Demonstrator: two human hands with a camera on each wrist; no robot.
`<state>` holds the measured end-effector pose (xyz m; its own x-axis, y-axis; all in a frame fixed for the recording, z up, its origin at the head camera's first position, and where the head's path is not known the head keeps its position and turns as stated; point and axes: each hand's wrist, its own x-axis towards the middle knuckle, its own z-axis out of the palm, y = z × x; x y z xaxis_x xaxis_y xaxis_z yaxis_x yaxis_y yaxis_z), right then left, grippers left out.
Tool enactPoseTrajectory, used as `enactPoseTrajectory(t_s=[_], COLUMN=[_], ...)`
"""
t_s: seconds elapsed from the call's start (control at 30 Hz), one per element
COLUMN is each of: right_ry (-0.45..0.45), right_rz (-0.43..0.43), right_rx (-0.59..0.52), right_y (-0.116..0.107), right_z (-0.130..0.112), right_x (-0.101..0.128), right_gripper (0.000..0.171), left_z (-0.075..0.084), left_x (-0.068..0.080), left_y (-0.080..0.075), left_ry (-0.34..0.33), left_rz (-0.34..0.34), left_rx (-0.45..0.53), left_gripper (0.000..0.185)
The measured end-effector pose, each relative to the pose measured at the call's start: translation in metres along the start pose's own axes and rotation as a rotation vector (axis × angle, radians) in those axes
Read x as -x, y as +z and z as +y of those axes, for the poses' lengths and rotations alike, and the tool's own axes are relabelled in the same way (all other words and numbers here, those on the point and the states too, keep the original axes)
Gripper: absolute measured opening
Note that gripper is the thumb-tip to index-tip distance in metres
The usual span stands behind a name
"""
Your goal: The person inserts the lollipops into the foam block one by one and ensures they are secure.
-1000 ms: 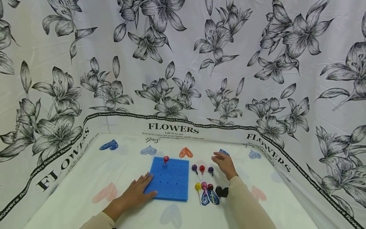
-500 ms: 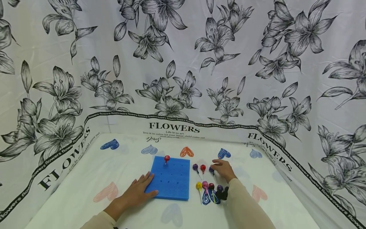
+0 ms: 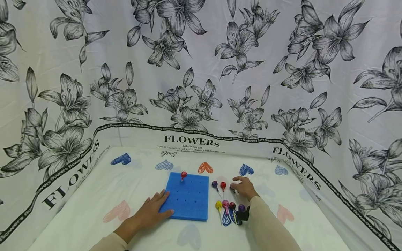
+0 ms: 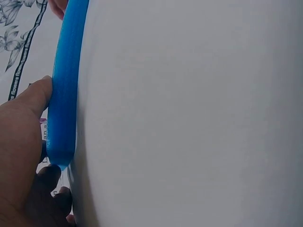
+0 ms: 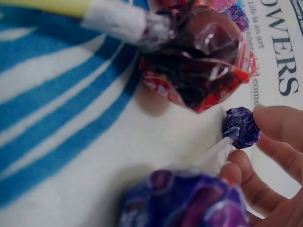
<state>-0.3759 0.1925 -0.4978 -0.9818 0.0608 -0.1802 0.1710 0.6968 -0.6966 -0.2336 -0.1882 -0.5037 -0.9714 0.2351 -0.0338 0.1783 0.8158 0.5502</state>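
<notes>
White table point(image 3: 94, 195) w/ heart-print cloth. Blue foam block point(image 3: 187, 200) lies mid-table, slightly left of ctr, nearer the front edge. Loose lollipops right of it: back row purple point(image 3: 214, 184) + red point(image 3: 223, 184), front row yellow point(image 3: 218, 205), pink point(image 3: 225, 204), dark red point(image 3: 232, 205), purple point(image 3: 241, 208). Floral cloth walls along back and side edges.

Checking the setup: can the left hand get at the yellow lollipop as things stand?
Probably yes: the left hand lies flat on the foam, and the yellow lollipop lies just past its right edge, nothing between.
</notes>
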Motion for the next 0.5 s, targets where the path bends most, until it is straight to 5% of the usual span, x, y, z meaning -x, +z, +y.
enactPoseTrajectory(t_s=[0.3,0.5], right_ry=[-0.012,-0.016], right_rz=[-0.056,-0.051], right_rx=[0.058,-0.038], right_y=[0.0044,0.0016], right_z=[-0.0008,-0.0023], right_x=[-0.0047,-0.0031], right_gripper=[0.031,0.025], left_z=[-0.0010,-0.0038], left_x=[-0.0029,-0.0036], left_y=[0.0014,0.0032], left_ry=[-0.017,-0.018], left_rz=[-0.010,-0.012], left_rx=[-0.007,-0.010], left_gripper=[0.086,0.087])
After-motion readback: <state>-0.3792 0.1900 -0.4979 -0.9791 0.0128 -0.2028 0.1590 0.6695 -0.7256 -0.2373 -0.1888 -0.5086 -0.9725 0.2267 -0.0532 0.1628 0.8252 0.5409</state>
